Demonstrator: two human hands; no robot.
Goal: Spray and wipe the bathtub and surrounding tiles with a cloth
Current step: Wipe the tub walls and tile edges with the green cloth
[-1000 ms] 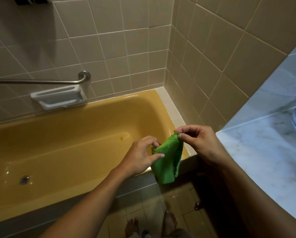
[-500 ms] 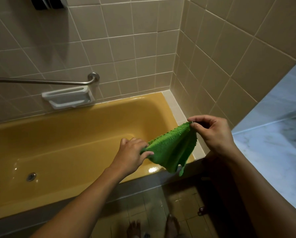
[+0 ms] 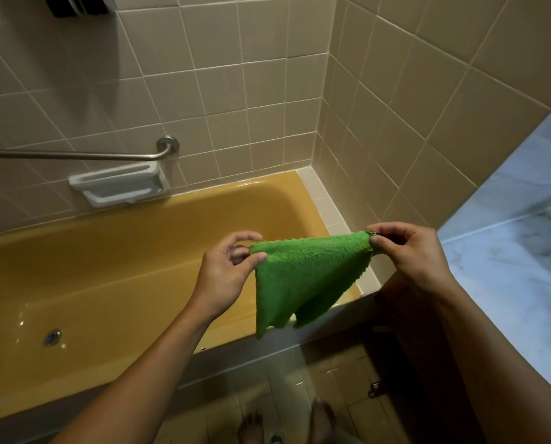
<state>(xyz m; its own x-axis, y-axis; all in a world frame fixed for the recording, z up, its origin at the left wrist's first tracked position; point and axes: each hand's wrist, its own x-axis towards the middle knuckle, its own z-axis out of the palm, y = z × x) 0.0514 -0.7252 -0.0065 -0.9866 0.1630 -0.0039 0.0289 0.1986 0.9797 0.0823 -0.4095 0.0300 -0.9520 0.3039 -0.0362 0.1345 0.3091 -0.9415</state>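
The hands have drawn apart: the left hand (image 3: 227, 277) now sits at centre frame, the right hand (image 3: 405, 251) further right. The cloth (image 3: 303, 280), bunched and hanging a second ago, is now stretched taut between them, its lower part drooping.

Dim warm light, glints on bathtub (image 3: 114, 283), bowed wide-angle edges

Bare forearms with no sleeves, left hand (image 3: 227, 274) and right hand (image 3: 407, 251) ungloved, no rings, bare feet (image 3: 322, 418)
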